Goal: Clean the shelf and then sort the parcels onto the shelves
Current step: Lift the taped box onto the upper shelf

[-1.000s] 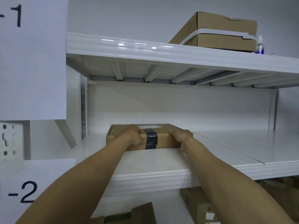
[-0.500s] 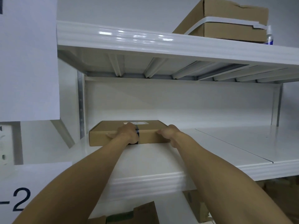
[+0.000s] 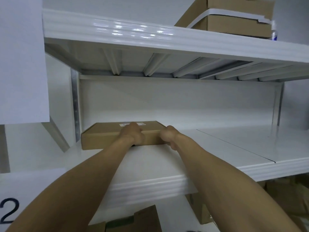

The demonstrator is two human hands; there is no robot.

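1. Head view, landmark: middle shelf (image 3: 217, 148), white metal, with a seam running across its board right of centre.
2. Flat parcel (image 3: 107, 137): brown cardboard, lying flat at the left end of the middle shelf, close to the back wall and beside the left upright. A white label shows on its top face.
3. Left hand (image 3: 133, 135): reaches in over the front edge of the middle shelf. Its fingers are laid over the parcel's top near edge and it grips the front face around mid-length.
4. Right hand (image 3: 168, 137): on the middle shelf at the parcel's right front corner, touching it. The fingers are curled; I cannot tell whether they clasp the corner or only press against it.
5. Upper shelf (image 3: 150, 36): white, directly above the middle shelf, its ribbed underside visible.
6. Large box (image 3: 234, 22): brown cardboard with a white strap, standing on the upper shelf, above the right half of the middle shelf.
7. Paper sheet (image 3: 21, 64): white, hanging left of the middle shelf, above its level.
8. Number label (image 3: 8, 210): white, printed "2", left of and below the middle shelf.
9. Cardboard boxes (image 3: 147, 220): several, brown, below the middle shelf.
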